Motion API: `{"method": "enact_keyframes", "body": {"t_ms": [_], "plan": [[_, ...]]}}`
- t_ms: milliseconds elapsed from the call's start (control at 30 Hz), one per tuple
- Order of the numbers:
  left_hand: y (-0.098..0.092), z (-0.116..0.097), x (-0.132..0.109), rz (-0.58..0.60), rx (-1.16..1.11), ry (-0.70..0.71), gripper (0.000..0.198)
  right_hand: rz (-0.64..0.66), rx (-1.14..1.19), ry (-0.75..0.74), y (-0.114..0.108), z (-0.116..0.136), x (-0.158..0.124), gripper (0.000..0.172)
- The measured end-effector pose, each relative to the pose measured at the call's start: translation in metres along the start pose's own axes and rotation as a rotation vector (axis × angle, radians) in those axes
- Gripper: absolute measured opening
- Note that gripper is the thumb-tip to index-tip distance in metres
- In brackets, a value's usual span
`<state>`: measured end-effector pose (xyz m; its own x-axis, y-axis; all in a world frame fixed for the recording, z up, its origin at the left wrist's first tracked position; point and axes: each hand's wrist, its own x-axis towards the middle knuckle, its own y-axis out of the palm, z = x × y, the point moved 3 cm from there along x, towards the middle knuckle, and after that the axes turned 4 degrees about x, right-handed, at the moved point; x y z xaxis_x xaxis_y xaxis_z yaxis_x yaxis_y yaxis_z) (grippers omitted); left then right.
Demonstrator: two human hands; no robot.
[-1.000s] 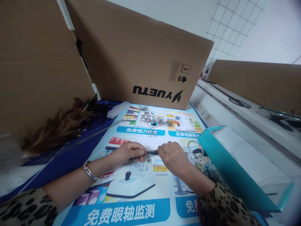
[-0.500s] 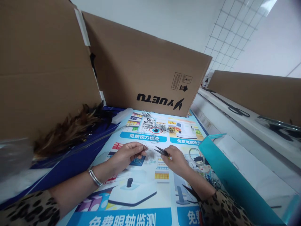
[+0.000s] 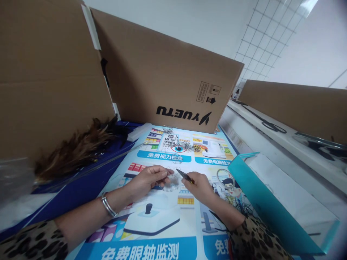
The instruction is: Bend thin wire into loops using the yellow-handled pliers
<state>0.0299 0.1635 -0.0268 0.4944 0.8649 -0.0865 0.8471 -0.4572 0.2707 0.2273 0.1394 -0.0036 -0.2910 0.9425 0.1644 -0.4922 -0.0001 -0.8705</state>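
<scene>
Printed counter (image 3: 187,222), cardboard panel (image 3: 162,72) standing behind, brown feathers (image 3: 77,153) at left, teal box (image 3: 267,202) at right, forearms (image 3: 86,220) angled inward, left hand (image 3: 148,181) pinching wirework (image 3: 171,185) over counter, right hand (image 3: 201,187) gripping pliers (image 3: 184,176), tips near wirework.

We look through one camera worn on the person's head, facing forward and down across the printed sheet (image 3: 187,224). From above the near side, we have the left hand (image 3: 151,178) and right hand (image 3: 199,187) around mid-view, fairly close. Our view takes in brown feathers (image 3: 73,151) at left, a teal box (image 3: 265,202) at right and a cardboard panel (image 3: 168,68) at the far side.
</scene>
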Motion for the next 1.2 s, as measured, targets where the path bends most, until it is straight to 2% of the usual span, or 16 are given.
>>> {"method": "enact_keyframes", "body": {"t_ms": [167, 300, 700, 1200], "plan": [[-0.002, 0.002, 0.002, -0.026, 0.013, 0.004, 0.017, -0.087, 0.0, 0.056, -0.003, -0.005, 0.0, 0.023], [-0.005, 0.004, 0.003, -0.045, 0.02, 0.001, 0.02, -0.137, -0.048, 0.026, -0.003, -0.005, -0.001, 0.019], [-0.01, 0.008, 0.008, -0.107, 0.047, 0.07, 0.02, -0.158, -0.209, -0.155, 0.005, -0.003, -0.006, 0.011], [-0.009, 0.01, 0.007, -0.088, 0.13, 0.077, 0.022, -0.171, -0.261, -0.192, 0.005, -0.002, -0.006, 0.012]]}}
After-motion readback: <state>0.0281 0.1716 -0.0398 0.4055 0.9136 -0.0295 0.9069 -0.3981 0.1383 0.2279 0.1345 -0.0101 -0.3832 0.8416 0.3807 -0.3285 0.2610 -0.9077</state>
